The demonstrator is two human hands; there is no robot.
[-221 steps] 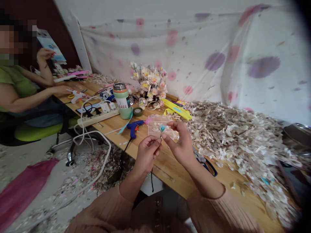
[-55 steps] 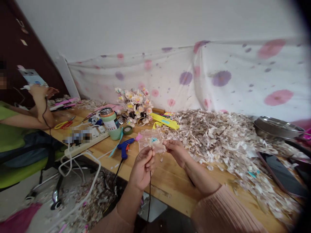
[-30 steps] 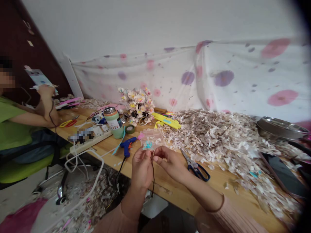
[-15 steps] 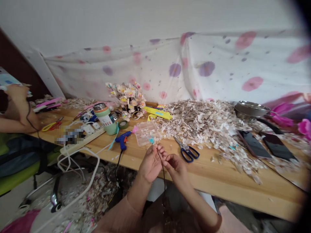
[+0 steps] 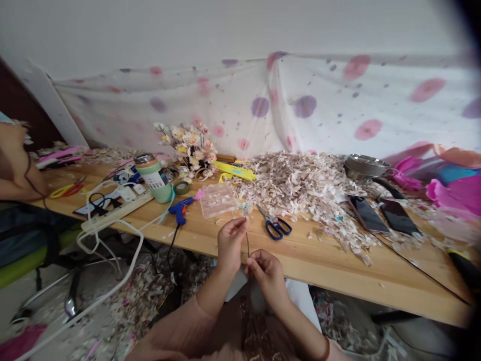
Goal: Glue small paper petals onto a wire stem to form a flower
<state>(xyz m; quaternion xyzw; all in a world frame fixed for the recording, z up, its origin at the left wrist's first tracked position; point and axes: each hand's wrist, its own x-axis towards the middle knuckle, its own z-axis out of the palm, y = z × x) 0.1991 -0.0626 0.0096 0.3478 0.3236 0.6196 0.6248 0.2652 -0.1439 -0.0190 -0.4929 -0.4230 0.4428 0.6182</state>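
Note:
A thin dark stem [image 5: 247, 244] runs upright between my hands, over the table's front edge. My left hand [image 5: 230, 244] pinches it near the top, just under a small pale-blue and whitish tip [image 5: 245, 207] that looks like a flower head. Lower down, my right hand [image 5: 266, 275] is closed on the same stem between thumb and fingers. Just beyond my hands lie dark-handled scissors [image 5: 277, 229], blades partly apart. A clear pinkish compartment box [image 5: 208, 208] holds pale pieces, and a blue glue gun [image 5: 179, 210] rests to its left.
Pale petal-like flakes [image 5: 296, 180] are heaped at the back. Left stand a green bottle [image 5: 158, 186], a power strip [image 5: 124, 206] and a bunch of finished flowers [image 5: 191, 145]. Two phones [image 5: 398, 216] and a metal bowl [image 5: 366, 164] lie right. Another person's arm [image 5: 17, 165] shows far left.
My right hand has slid down the stem, away from my left hand, so more stem shows between them. The view has shifted somewhat to the right.

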